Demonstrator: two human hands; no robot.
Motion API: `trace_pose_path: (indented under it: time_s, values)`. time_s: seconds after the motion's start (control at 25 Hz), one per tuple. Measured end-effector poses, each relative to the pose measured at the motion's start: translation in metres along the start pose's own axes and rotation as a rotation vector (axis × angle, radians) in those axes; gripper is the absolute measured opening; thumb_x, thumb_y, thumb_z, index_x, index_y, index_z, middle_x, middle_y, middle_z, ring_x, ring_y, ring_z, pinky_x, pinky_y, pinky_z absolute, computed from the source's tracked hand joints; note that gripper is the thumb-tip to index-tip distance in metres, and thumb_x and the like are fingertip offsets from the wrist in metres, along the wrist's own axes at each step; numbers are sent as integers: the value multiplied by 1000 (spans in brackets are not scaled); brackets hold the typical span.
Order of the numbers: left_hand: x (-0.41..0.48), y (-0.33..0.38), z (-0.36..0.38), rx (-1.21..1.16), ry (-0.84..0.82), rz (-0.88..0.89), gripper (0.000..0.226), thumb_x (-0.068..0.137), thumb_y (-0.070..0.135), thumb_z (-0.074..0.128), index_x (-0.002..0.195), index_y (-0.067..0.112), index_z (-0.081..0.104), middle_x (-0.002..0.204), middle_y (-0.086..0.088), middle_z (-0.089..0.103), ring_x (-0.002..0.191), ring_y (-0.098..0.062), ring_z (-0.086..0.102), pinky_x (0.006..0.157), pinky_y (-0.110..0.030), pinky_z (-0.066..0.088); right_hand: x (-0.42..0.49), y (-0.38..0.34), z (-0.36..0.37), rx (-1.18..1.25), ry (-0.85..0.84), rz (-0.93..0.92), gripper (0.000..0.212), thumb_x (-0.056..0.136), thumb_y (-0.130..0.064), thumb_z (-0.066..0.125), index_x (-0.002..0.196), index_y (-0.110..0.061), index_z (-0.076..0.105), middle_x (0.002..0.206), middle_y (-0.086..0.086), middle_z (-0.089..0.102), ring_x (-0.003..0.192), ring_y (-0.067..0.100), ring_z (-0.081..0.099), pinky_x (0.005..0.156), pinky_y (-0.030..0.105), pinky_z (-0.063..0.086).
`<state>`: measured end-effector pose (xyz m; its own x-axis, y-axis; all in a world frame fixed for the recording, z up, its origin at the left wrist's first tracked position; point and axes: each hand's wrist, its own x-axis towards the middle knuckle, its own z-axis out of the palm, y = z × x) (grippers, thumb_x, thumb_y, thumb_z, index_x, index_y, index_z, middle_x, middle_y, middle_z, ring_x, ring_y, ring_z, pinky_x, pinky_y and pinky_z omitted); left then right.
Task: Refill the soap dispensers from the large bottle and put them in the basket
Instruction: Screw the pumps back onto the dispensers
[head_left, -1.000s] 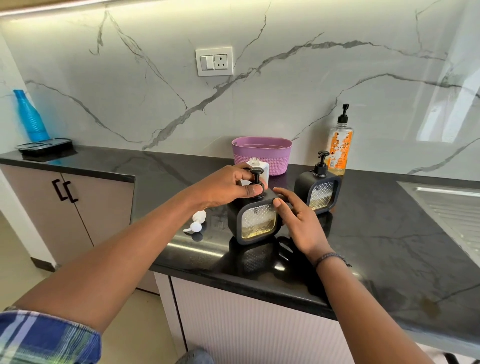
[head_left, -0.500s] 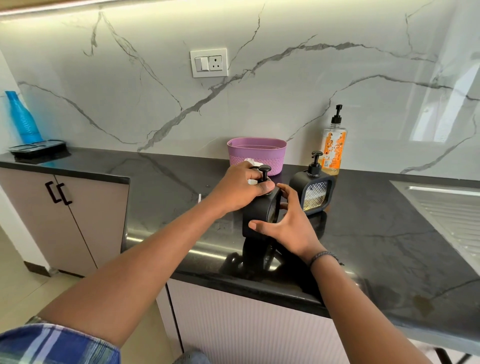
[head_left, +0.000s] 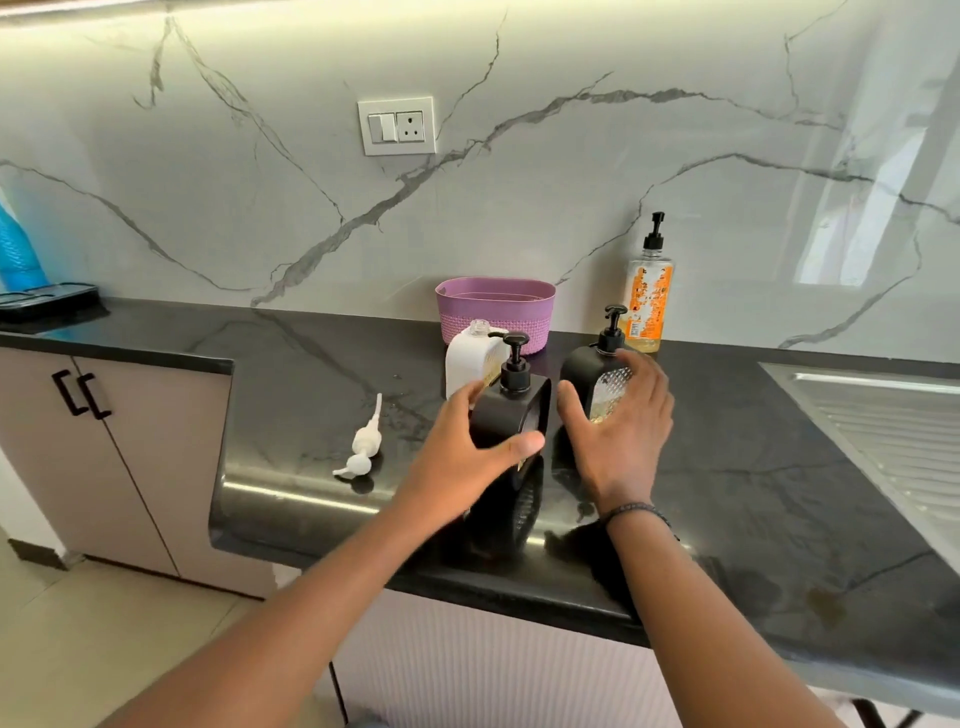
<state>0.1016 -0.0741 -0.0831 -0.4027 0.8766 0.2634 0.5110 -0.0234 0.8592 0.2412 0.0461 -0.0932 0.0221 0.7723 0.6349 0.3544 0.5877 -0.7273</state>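
A black square soap dispenser (head_left: 514, 410) with its pump fitted stands side-on near the counter's front edge. My left hand (head_left: 462, 457) wraps it from the left, thumb across its front. My right hand (head_left: 621, 431) is spread just to its right, holding nothing, and partly covers a second black dispenser (head_left: 582, 371). A white dispenser (head_left: 467, 361) with no pump stands behind them. Its white pump (head_left: 363, 449) lies on the counter to the left. The purple basket (head_left: 493, 304) and the large clear bottle (head_left: 647, 296) stand by the wall.
The black counter (head_left: 753, 467) ends in a steel sink drainboard (head_left: 893, 421) at the right. A blue bottle (head_left: 15, 249) and a black tray (head_left: 47, 301) sit far left. Its front edge runs just below my wrists.
My left hand dropped from the pump top to the dispenser's side. My right hand let go and opened to the right. The dispenser now stands turned side-on.
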Motion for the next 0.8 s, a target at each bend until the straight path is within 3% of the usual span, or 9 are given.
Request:
trace_pose_path:
  time_s: [0.12,0.24,0.4,0.48,0.56,0.64,0.72,0.8]
  values:
    - [11,-8,19,36,83,-23,81,81,71,67,148,34,40,140,15,61,133,-12,56,106,-37,46,21,16,7,-140,-135,210,120,73,-75,74,162,-23,12,171,5,16,156,30,20,124,54,19]
    - [41,-6,33,40,108,-57,86,87,65,66,153,27,28,152,2,51,140,-23,49,106,-44,46,40,31,13,-133,-230,261,133,67,-76,78,164,-25,2,172,4,13,156,30,23,122,59,18]
    - [83,-11,53,-36,119,11,84,93,51,67,158,24,20,163,1,38,149,-22,35,114,-41,36,58,51,17,113,-200,349,115,51,-69,86,149,-44,31,154,-10,46,138,23,51,115,63,35]
    - [102,-12,64,-22,101,10,81,95,51,64,157,19,22,164,-1,34,151,-24,31,113,-40,35,66,62,17,289,-207,331,92,58,-48,92,137,-48,45,136,-13,61,124,16,62,107,58,48]
    - [118,-14,75,12,86,8,75,95,55,63,150,16,31,159,-4,40,148,-26,34,108,-42,39,70,65,14,426,-260,317,82,70,-23,89,137,-47,47,128,-14,66,115,10,67,105,47,54]
    - [130,-17,84,14,72,18,72,92,57,65,143,16,37,150,-4,49,142,-25,42,102,-39,42,72,65,13,501,-308,333,85,75,-14,83,142,-49,44,129,-15,66,114,5,67,105,39,53]
    - [132,-16,88,-21,65,26,74,92,57,66,146,16,37,150,-2,49,143,-21,43,105,-34,40,70,59,13,470,-305,314,85,69,-29,81,138,-59,42,140,-17,60,124,6,60,113,42,45]
    - [120,-9,83,-83,138,89,75,92,55,67,150,19,35,152,2,46,142,-16,43,114,-34,39,63,46,11,175,-189,199,89,69,-49,77,148,-52,36,155,-16,42,141,12,41,121,44,25]
